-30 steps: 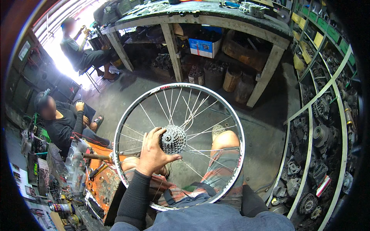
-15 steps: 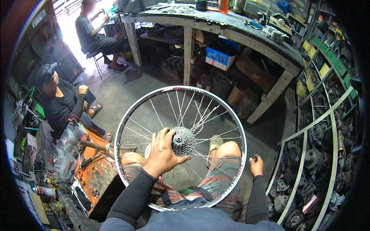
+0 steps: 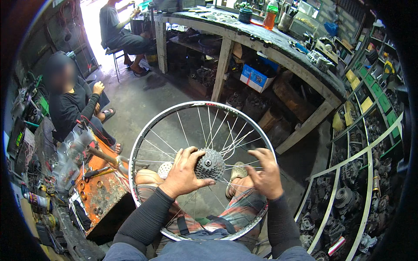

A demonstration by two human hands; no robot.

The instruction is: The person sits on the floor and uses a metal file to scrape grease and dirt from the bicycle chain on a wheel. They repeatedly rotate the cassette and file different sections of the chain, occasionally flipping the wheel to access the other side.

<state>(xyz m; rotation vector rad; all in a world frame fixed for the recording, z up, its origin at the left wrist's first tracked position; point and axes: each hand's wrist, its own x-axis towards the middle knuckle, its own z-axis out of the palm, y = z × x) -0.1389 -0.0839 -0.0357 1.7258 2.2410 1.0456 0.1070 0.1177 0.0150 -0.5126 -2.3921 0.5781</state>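
A bicycle wheel with a black and white rim and thin spokes rests across my lap, tilted toward me. At its hub sits a grey, stepped cassette of sprockets. My left hand grips the cassette's left side, with the thumb along its lower edge and the fingers over the top. Over the right-hand spokes is my right hand, its fingers apart and slightly blurred; nothing shows in it. Its palm side faces the cassette, with a gap between them.
An orange, stained work stand with tools and rings is at my left. A seated person is beyond it, another person sits farther back. A long workbench spans the back; a parts rack lines the right.
My right hand has come up and left from beside the wheel to over its spokes, fingers spreading. My left hand remains on the cassette. The view has shifted slightly.
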